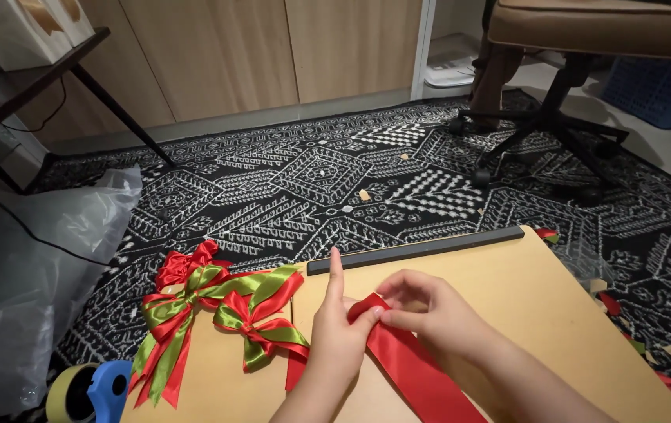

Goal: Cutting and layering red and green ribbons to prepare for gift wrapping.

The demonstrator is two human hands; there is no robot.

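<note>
Both hands (pixel 382 325) pinching red ribbon (pixel 417 368) — running down-right

Ribbon (pixel 414 368) on board (pixel 539 313), bows (pixel 226 309) left, chair (pixel 555 102) behind

Soft, even indoor light falls on the wooden surface (pixel 555 313); the far left corner lies dim, shadows stay faint, and focus holds sharp throughout.

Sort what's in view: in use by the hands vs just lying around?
In use:
- red ribbon, pinched into a loop by left hand and right hand
- wooden board under it

Lying about:
- two finished red-and-green bows
- tape dispenser
- plastic bag
- office chair
- paper scraps on the patterned rug
</note>
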